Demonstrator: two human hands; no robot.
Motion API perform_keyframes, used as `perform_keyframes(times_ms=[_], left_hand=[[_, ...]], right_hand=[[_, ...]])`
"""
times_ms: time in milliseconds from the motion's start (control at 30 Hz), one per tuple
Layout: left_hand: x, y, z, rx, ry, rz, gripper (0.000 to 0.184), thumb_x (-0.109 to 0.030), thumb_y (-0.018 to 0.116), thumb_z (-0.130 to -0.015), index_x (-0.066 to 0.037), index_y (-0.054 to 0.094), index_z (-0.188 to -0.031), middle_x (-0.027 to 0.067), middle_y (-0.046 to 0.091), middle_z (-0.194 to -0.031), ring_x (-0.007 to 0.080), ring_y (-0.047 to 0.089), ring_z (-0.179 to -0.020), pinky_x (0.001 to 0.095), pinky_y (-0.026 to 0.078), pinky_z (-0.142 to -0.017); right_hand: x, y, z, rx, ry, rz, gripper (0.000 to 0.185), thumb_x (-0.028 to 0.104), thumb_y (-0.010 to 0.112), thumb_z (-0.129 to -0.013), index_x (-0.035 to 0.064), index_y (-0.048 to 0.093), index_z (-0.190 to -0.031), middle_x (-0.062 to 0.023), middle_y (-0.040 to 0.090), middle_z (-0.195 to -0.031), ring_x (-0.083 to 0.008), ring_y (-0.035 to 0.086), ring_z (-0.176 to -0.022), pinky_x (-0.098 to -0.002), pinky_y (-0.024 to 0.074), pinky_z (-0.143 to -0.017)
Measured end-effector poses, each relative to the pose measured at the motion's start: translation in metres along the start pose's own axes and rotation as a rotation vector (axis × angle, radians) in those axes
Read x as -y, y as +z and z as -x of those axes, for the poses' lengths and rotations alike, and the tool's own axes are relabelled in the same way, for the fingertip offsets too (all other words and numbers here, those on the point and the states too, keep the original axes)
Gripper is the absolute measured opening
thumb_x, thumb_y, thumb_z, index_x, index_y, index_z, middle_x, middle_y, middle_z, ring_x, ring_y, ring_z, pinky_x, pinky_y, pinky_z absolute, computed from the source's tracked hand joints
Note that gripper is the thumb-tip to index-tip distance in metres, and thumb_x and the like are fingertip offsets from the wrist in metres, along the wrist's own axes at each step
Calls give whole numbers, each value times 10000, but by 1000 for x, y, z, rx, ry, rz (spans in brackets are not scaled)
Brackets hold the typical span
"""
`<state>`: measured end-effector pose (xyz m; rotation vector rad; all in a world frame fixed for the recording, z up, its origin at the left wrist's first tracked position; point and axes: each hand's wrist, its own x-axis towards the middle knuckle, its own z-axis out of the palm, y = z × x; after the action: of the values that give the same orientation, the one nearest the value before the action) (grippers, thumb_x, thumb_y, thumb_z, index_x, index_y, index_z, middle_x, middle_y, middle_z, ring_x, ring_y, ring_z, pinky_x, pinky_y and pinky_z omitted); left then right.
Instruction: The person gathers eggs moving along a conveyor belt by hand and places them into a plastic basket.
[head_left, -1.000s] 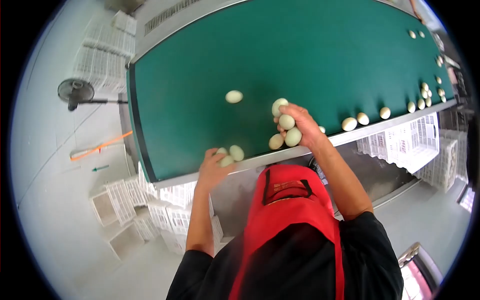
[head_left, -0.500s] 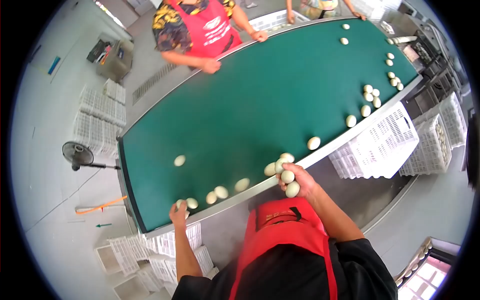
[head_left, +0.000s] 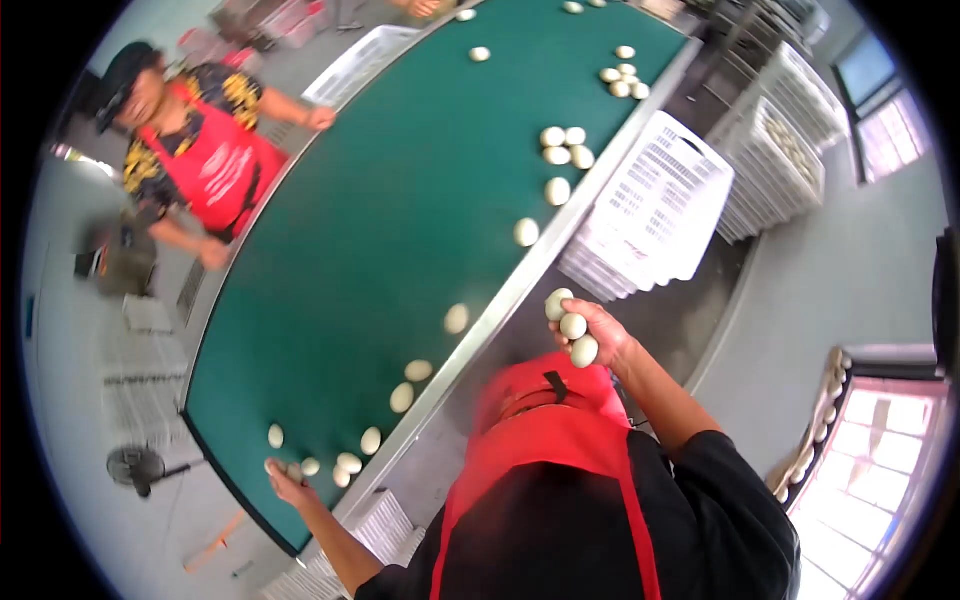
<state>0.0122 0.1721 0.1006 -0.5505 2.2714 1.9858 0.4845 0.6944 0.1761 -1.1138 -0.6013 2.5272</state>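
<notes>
Right grip (head_left: pixel 602 327) now clear of rail (head_left: pixel 502 304)

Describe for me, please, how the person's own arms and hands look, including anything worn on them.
The left hand and right hand are both ungloved. The forearms are uncovered, with no visible markings, below short, plain black sleeves.

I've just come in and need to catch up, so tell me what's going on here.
A person is handling eggs at a green table. Their right hand grips three eggs out past the table's near edge. Their left hand is over the table's end, with loose eggs by its fingers; whether it grips any is unclear. More eggs lie along the near edge, by a stack of white crates. Across the table stands a co-worker in a red apron.
</notes>
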Motion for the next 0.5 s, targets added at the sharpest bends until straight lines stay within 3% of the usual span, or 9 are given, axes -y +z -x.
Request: perform_keyframes(times_ms=[133, 267, 400, 467, 500], left_hand=[[-54, 141, 54, 216, 101, 72, 440, -444, 688, -981, -122, 662, -1279, 42, 718, -1062, 168, 697, -782, 222, 368, -468], [-89, 297, 177, 958, 70, 67, 569, -456, 686, -922, -72, 641, -1340, 89, 709, -1184, 201, 722, -873, 246, 440, -488], [-106, 434, 351, 1366, 75, 10, 565, -406, 684, -895, -21, 657, -1308, 109, 701, -1202, 174, 717, -872, 269, 574, -602], [-108, 497, 414, 1595, -120, -40, 454, -195, 765, -875, -2, 673, -1275, 96, 622, -1315, 177, 665, -1064, 318, 631, -744], [-101, 530, 445, 1655, -80, -77, 445, -166, 788, -855, -5, 683, -1256, 93, 609, -1326, 193, 667, -1070, 336, 627, -771]], right_hand=[[17, -58, 8, -48, -174, -173, 421, 394, 760, -944, 34, 629, -1119, -121, 695, -921, -216, 634, -675, -350, 534, -547], [67, -75, 16, -135, -228, -423, 484, 433, 778, -930, 24, 622, -1137, -119, 686, -922, -216, 639, -679, -350, 558, -565], [143, -121, 1, -115, -425, -367, 484, 430, 758, -958, 49, 612, -1218, -133, 667, -956, -222, 629, -688, -346, 556, -552], [190, -144, -14, -232, -452, -410, 463, 419, 746, -972, 55, 611, -1225, -130, 664, -955, -217, 627, -696, -337, 549, -550], [215, -155, -17, -237, -467, -368, 420, 385, 727, -984, 45, 614, -1203, -128, 666, -941, -210, 633, -678, -335, 545, -535]])
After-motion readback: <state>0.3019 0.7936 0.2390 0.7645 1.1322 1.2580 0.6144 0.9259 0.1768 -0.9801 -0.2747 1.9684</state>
